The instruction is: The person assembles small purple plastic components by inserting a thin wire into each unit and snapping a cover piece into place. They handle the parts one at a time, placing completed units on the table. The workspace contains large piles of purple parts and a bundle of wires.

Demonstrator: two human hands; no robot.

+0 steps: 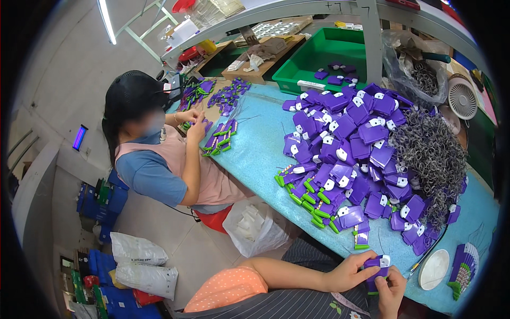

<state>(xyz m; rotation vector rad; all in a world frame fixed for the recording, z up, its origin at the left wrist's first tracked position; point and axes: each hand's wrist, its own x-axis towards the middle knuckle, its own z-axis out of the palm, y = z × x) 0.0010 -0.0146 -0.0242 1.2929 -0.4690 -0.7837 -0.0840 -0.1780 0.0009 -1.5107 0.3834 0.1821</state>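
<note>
My left hand (350,273) and my right hand (392,293) meet at the table's near edge. Between their fingers is a flat purple plastic piece with a white end (378,266), and a bit of green shows at its lower edge. Just beyond them spreads a large heap of similar purple pieces with white ends (340,143). Along the heap's near left side lie several purple pieces with bright green tips (319,210). A tangled mound of dark metal rings (433,159) rests against the heap's right side.
Right of my hands are a white dish (433,269) and a fanned stack of purple pieces (464,270). A green crate (297,58) stands at the back, a small fan (463,98) at the far right. A co-worker (159,149) handles small parts at the left.
</note>
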